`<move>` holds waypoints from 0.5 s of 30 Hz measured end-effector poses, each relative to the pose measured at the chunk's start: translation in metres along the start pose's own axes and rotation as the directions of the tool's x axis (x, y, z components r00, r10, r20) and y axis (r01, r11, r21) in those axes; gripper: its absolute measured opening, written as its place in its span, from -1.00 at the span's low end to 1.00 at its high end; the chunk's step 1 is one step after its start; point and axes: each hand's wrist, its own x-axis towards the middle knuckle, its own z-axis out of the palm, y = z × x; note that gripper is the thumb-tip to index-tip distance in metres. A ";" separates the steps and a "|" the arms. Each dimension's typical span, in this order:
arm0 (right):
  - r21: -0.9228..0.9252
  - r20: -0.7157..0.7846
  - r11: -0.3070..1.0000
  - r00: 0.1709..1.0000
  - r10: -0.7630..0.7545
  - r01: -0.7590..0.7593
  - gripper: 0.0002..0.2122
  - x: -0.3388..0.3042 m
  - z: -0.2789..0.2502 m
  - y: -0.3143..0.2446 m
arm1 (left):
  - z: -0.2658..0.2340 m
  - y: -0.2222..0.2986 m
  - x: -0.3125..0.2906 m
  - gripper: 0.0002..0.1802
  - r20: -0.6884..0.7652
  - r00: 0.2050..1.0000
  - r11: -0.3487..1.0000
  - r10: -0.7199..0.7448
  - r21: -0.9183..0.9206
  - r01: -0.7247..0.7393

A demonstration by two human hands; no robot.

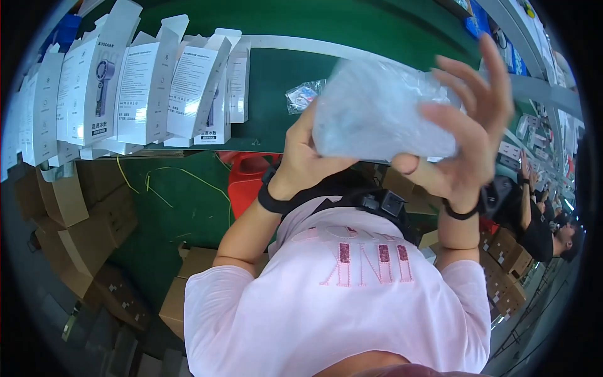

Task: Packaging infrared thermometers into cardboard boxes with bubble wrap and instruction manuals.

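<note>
A whitish, translucent plastic packet (370,107) is held up over the near edge of the green worktable; glare and blur hide what, if anything, is inside. My left hand (304,154) grips its left end, with part of the fingers hidden behind it. At the right end, my right hand (468,147) has its fingers spread and raised, slightly smeared by motion. Its thumb is close to the packet's lower edge, and I cannot tell whether it touches. Just beyond my left hand lies a small clear bag (304,95) with colourful contents.
White printed cartons (141,94) with raised flaps stand in rows on the left of the worktable (270,81). Below are a red stool (248,179) and brown cardboard boxes (94,220). A metal frame (543,88) runs along the right. Another person (543,229) sits at far right.
</note>
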 end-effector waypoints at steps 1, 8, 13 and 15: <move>-0.098 0.032 0.992 0.996 -0.083 0.085 -0.62 0.001 -0.012 -0.006 | -0.007 -0.003 -0.007 -0.19 0.095 0.992 0.991 -0.080 -0.098 0.090; -0.277 0.207 0.941 0.969 -0.137 0.193 -0.57 -0.001 -0.019 -0.044 | 0.028 -0.005 -0.035 -0.10 0.335 0.859 0.449 -0.387 -0.745 0.493; -0.305 0.112 0.952 0.994 -0.008 0.042 -0.64 0.004 -0.014 -0.047 | 0.021 -0.015 -0.053 -0.02 0.535 0.762 0.298 -0.366 -0.708 0.640; -0.272 0.140 0.960 0.990 -0.024 0.062 -0.55 0.000 -0.015 -0.045 | 0.021 -0.009 -0.053 -0.04 0.489 0.788 0.343 -0.375 -0.716 0.608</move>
